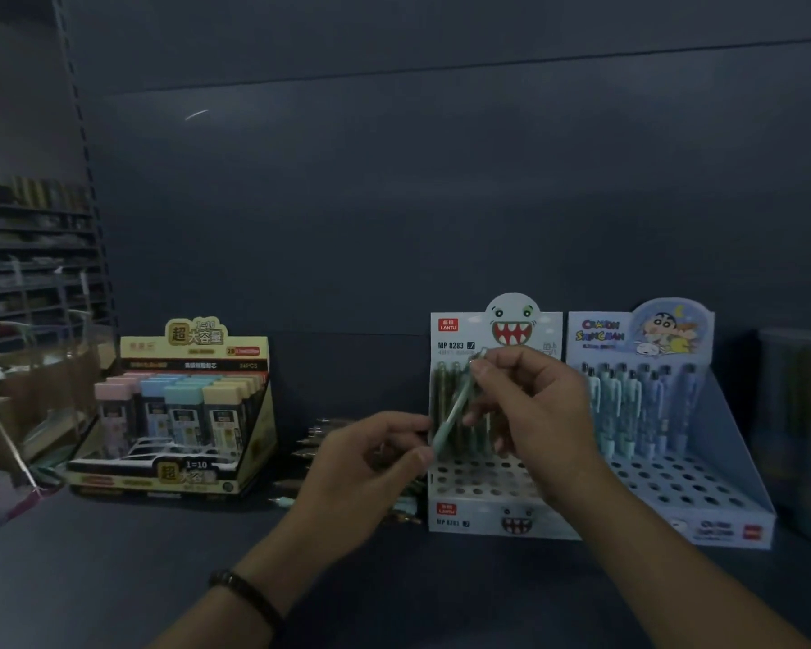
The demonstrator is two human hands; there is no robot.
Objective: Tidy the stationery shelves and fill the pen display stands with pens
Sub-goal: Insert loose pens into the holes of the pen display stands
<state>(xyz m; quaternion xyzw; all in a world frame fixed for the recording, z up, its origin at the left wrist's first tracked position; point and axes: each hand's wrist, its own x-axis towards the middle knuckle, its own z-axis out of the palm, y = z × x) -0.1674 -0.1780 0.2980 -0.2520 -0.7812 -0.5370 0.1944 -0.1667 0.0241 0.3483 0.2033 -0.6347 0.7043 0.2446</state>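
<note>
Pen held up before the monster-faced stand (469,512)
The right grip (539,414) pinches a tilted pale green pen (455,409), its lower end at the left grip's (371,456) curled fingers; loose pens (314,442) lie on the shelf (113,578) just left.

Cardboard box (78,379), distant storage racks (34,255)

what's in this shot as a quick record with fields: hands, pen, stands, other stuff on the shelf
right hand: pinches the top end of a light green pen, in front of the monster stand
left hand: fingers curled at the pen's lower end; grip unclear
monster stand: pens in back row, front holes empty
cartoon stand: right of it, pens in back rows, front holes empty
loose pens: lying on shelf left of monster stand
yellow box: far left, pastel-capped cases
</note>
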